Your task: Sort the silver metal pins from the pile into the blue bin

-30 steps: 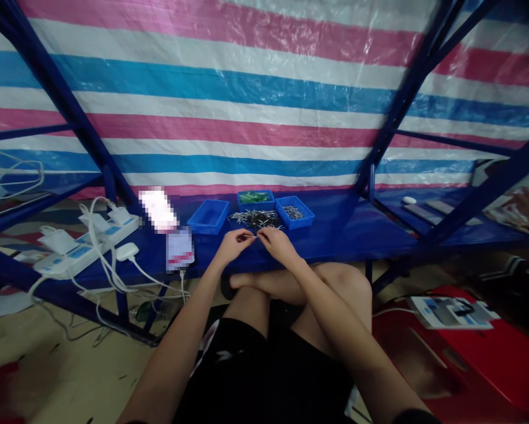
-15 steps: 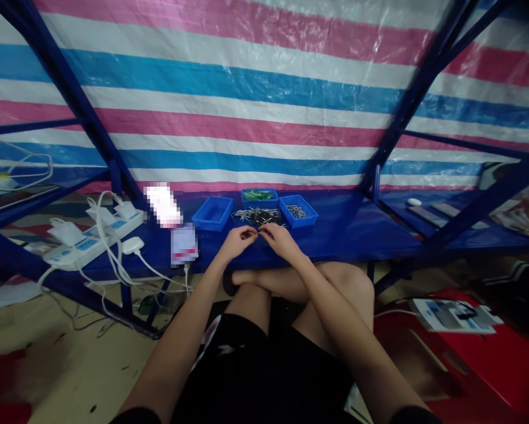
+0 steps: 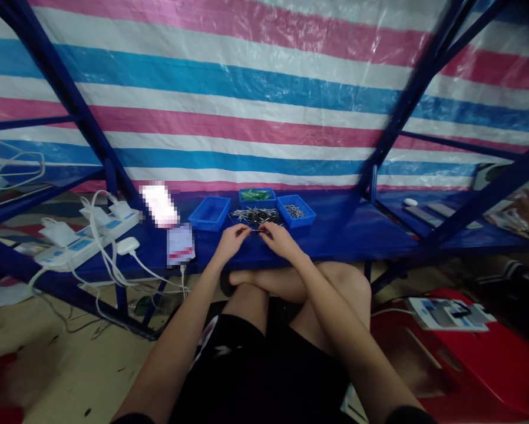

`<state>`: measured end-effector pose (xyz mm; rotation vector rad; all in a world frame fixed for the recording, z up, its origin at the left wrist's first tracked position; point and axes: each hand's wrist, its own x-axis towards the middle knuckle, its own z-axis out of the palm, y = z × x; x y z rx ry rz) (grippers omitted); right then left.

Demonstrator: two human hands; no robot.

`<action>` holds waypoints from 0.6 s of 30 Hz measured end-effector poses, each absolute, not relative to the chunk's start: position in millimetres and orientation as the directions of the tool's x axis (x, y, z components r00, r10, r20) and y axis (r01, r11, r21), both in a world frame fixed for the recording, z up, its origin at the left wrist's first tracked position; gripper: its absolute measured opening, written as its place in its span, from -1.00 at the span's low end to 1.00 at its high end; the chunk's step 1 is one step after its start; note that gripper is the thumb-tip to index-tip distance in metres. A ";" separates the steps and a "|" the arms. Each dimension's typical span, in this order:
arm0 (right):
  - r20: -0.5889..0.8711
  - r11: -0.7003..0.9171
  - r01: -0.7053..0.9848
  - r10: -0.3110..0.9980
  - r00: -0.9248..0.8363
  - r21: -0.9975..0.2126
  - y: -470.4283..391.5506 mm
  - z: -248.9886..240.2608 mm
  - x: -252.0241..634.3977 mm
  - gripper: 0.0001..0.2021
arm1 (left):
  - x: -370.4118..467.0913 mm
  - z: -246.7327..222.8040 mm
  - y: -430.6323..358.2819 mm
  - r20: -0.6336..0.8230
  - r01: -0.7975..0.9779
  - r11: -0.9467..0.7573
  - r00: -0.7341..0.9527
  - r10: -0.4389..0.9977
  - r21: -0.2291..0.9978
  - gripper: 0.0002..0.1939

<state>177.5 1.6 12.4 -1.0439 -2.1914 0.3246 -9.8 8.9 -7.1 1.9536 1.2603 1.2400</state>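
Note a small rod (image 3: 255,230) just in front of the loose pile (image 3: 250,215), bridging the gap between left hand (image 3: 231,240) and right hand (image 3: 278,238), clamped at either end in a fingertip pinch. Looks pale, slender and roughly straight, with finer detail too small to tell.

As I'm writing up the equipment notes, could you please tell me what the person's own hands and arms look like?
The left hand and right hand are ungloved, and no watch or bracelet shows. The forearms are bare; black sleeves show at the bottom edge.
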 end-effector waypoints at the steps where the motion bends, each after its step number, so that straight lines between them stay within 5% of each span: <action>1: 0.467 0.663 0.564 0.748 -0.472 -0.492 0.2 13.8 177.2 -0.84 | -9.9 -6.9 8.9 0.415 0.441 -0.440 0.158 0.896 0.782 -0.73; 6: 0.480 0.663 0.514 0.748 -0.458 -0.544 2.9 17.8 177.1 -0.84 | -9.5 -7.6 9.2 0.422 0.408 -0.424 0.100 0.901 0.809 -0.72; 10: 0.462 0.465 0.527 0.874 -0.148 -0.711 18.0 19.9 192.4 -0.77 | -12.3 -10.7 12.7 0.477 0.369 -0.384 -0.205 0.855 0.846 -0.64; 13: 0.329 0.280 0.479 0.944 0.020 -0.832 24.0 19.9 205.7 -0.45 | -14.7 -12.6 16.4 0.451 0.414 -0.324 -0.258 0.854 0.851 -0.68; 15: 0.256 0.259 0.473 0.964 -0.071 -0.842 22.4 17.5 207.0 -0.29 | -14.9 -13.0 19.0 0.425 0.500 -0.282 -0.197 0.884 0.819 -0.72; 18: 0.227 0.350 0.484 0.928 -0.294 -0.802 14.5 12.1 196.5 -0.43 | -13.8 -10.8 24.9 0.395 0.703 -0.237 -0.069 0.916 0.671 -0.79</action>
